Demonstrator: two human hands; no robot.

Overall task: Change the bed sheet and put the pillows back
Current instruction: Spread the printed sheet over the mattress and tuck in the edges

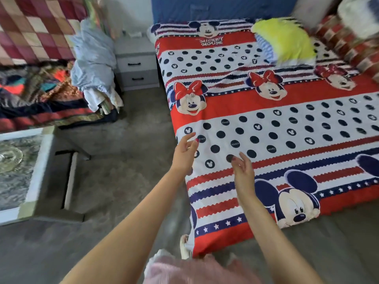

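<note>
A red, white and navy cartoon-mouse bed sheet (266, 119) lies spread flat over the bed. A yellow-green pillow (285, 42), blurred, is near the head of the bed on the right side. My left hand (185, 152) is stretched out above the sheet's near left edge, fingers relaxed and holding nothing. Just to the right of it, my right hand (243, 171) also hovers over the sheet with loose fingers and nothing in it. A crumpled light-blue sheet (92, 64) is heaped to the left of the bed.
A grey two-drawer nightstand (136, 64) stands left of the bed head. Patterned quilts (37, 89) are piled at far left, and a checked cushion (348, 48) lies at the bed's far right. A white-framed table (24, 169) sits at near left. Grey carpet (123, 160) lies between.
</note>
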